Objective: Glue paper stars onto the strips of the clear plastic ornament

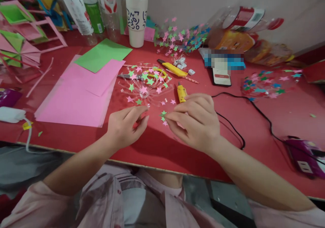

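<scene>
— At the tabletop's (254,126) near edge, what are the hands doing?
— Right hand (194,121) has its fingers pressed together, pinching a small cluster of paper stars (164,118), green and pink, at its fingertips. Left hand (127,124) sits at nine o'clock from them, fingers loosely curled, thumb and forefinger nearly meeting; whether it grips anything, I cannot tell.
— And how does the piece look?
— At twelve o'clock from the left hand lies a clear plastic flower (144,85), thin strips fanned outward, pink and green stars stuck on the tips.
— What else is around?
— A yellow glue gun (181,93) just beyond the right hand, its black cord (256,111) running off to three o'clock. Pink sheets (76,96) lie at ten o'clock, a green sheet (103,54) past them, and a white cup (136,16) stands at twelve.
</scene>
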`<state>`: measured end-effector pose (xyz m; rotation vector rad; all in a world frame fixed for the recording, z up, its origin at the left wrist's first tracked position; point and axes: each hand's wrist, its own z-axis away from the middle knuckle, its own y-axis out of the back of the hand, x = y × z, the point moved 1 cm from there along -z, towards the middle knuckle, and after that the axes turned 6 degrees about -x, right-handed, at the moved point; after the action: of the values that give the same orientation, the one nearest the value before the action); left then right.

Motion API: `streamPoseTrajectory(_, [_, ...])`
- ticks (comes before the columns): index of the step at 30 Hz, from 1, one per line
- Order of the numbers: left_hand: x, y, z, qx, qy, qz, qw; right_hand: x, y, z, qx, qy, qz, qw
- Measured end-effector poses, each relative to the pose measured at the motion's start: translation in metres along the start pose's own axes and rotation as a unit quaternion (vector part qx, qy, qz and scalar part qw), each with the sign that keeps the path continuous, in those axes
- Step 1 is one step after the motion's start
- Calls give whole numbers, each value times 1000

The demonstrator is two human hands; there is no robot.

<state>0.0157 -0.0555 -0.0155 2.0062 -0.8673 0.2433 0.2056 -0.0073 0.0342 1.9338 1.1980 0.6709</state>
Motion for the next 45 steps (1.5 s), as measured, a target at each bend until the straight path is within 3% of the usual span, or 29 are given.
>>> streamPoseTrajectory(3, [-1, 2, -6, 62, -70, -148, 985, 3, -3, -12, -20, 8, -4, 1000])
streamPoseTrajectory(5, [-1, 1, -9, 86, -75, -177, 977, 4, -8, -16, -30, 14, -9, 999])
streamPoseTrajectory(14, [-5, -6, -19, 60, -29, -160, 985, 7, -28, -14, -27, -20, -59, 998])
streamPoseTrajectory(20, [-4, -7, -19, 36, -17, -134, 990, 11, -31, -13, -61, -39, -76, 994])
streamPoseTrajectory(26, [-3, -8, -18, 27, -4, -117, 993, 12, -34, -13, -39, -16, -63, 997])
streamPoseTrajectory(45, [2, -4, -18, 8, 22, -59, 998, 9, -36, -16, -18, -57, -53, 997])
